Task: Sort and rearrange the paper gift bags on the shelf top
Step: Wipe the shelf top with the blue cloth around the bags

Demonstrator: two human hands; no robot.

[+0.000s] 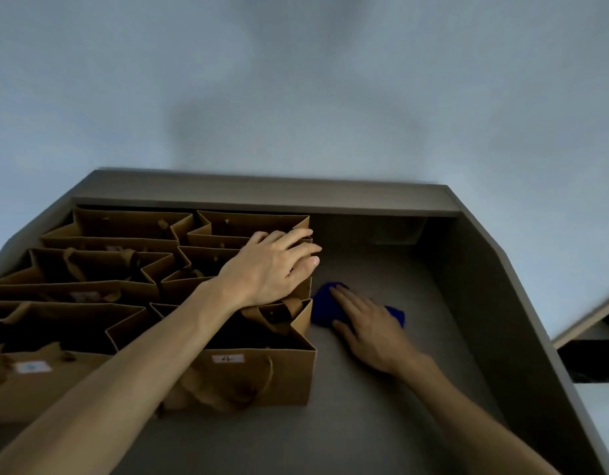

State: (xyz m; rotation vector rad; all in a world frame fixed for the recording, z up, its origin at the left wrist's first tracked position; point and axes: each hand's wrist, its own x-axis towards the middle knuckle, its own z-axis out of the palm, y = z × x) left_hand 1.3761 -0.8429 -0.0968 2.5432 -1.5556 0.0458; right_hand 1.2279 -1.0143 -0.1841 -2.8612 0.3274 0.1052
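Observation:
Several brown paper gift bags [100,255] stand in two columns on the left half of the grey shelf top [382,399]. The nearest bag of the right column [261,378] carries a white label with a handwritten mark. My left hand [272,265] reaches over this column, its straight fingers resting on the rims of the middle and far bags at their right edge. My right hand [368,323] lies flat on a blue cloth [325,305] on the shelf top, just right of the bags.
A raised grey rim [261,200] borders the shelf top at the back, and a sloping side wall [495,303] borders it on the right. Bare shelf surface lies right of the bags. A pale wall rises behind. Another shelf edge [584,323] shows at far right.

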